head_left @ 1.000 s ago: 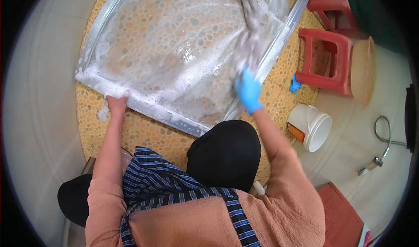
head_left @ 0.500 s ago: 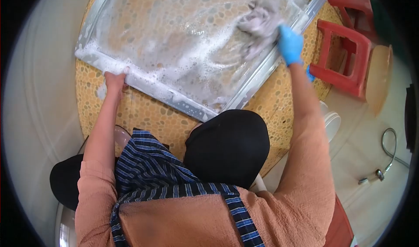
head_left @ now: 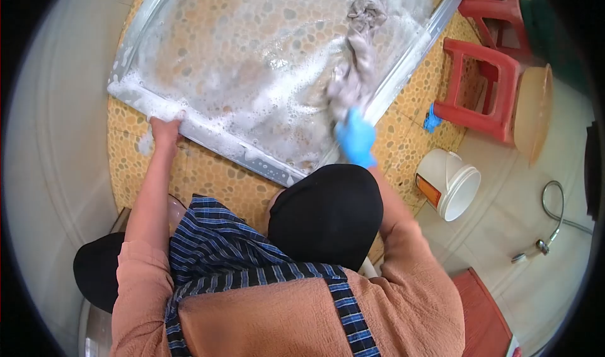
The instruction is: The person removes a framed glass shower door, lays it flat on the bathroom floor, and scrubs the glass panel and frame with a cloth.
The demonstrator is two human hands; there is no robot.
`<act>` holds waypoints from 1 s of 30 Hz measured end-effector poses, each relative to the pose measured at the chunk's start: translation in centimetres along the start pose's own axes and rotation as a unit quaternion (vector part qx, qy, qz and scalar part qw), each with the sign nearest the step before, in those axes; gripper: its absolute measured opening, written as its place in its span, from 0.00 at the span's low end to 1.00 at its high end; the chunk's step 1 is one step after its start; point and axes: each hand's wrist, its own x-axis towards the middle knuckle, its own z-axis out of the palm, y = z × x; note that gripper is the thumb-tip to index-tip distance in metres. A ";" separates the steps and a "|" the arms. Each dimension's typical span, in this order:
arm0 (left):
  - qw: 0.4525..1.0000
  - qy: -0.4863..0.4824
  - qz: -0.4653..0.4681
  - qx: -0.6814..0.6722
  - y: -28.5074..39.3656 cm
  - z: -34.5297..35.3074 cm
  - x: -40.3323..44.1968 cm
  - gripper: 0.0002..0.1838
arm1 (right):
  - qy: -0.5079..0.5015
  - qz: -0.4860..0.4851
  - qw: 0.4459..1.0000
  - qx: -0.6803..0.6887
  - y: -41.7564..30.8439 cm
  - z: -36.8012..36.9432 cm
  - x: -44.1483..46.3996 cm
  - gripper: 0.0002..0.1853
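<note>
A framed clear glass panel (head_left: 208, 35) lies over the pebble-patterned floor, streaked with white suds. My bare left hand (head_left: 165, 133) is closed on the foamy near rail of its metal frame (head_left: 220, 144), towards the left corner. On the right side, my right hand (head_left: 357, 139) wears a blue glove and grips the near end of a wet grey cloth (head_left: 359, 54). The cloth stretches away from the glove across the glass, bunched at its far end. My gloved fingers are partly blurred, close to the right rail of the frame.
Two red plastic stools (head_left: 504, 89) stand at the right, with a blue glove-like item (head_left: 432, 118) by one leg. Nearby are a tan basin (head_left: 534, 114), a white bucket (head_left: 446, 184) and a shower hose (head_left: 558, 221). A pale wall (head_left: 57, 117) rises at the left.
My right hand has drawn back towards my knee, pulling the cloth out into a long strip. My left hand keeps its place on the frame. The white bucket shows more fully.
</note>
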 end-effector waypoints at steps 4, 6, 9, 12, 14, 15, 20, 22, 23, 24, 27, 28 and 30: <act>0.999 -0.027 -0.020 0.022 -0.4 -0.3 0.7 0.31 | -0.124 0.007 0.992 0.000 -3.5 1.7 -7.4 0.07; 0.998 -0.022 -0.046 0.039 -0.3 -0.3 0.8 0.31 | -0.145 -0.076 0.986 -0.014 -3.3 1.1 -7.2 0.05; 0.998 -0.042 -0.044 0.029 -0.8 -0.4 1.4 0.32 | -0.180 -0.202 0.962 -0.036 -2.1 0.3 -6.5 0.02; 0.998 -0.045 -0.046 0.020 -0.8 -0.4 1.4 0.34 | -0.095 -0.258 0.960 -0.047 2.5 -4.4 2.7 0.04; 0.998 -0.036 -0.046 0.010 -1.0 -0.3 1.5 0.35 | 0.012 -0.219 0.971 -0.097 6.7 -4.9 9.4 0.04; 0.999 -0.020 -0.030 0.035 -1.8 0.0 1.8 0.34 | 0.013 -0.178 0.966 -0.187 7.5 -6.3 13.2 0.06; 0.998 -0.007 -0.044 0.043 -0.3 -0.1 0.8 0.39 | 0.160 0.107 0.979 0.072 10.5 -4.5 27.2 0.23; 0.999 0.002 -0.032 0.035 -0.2 0.0 0.6 0.39 | 0.265 0.068 0.941 0.199 8.4 -1.4 29.9 0.28; 0.999 -0.009 -0.024 0.032 -0.4 -0.1 0.7 0.40 | 0.168 0.102 0.975 0.107 3.7 -4.2 27.5 0.32; 0.999 -0.003 -0.022 0.033 -1.7 -0.2 1.5 0.40 | 0.067 0.136 0.988 0.010 0.7 -6.0 25.4 0.37; 0.998 0.017 0.027 0.059 -4.0 0.2 3.3 0.43 | 0.098 0.059 0.993 0.043 3.2 -3.6 25.4 0.39; 0.997 0.016 0.013 0.074 -3.8 0.3 3.2 0.44 | 0.098 0.036 0.994 0.043 4.0 -3.0 25.4 0.39; 0.997 0.014 -0.001 0.082 -3.2 0.5 3.0 0.46 | 0.085 -0.016 0.996 0.035 5.0 -2.7 26.1 0.40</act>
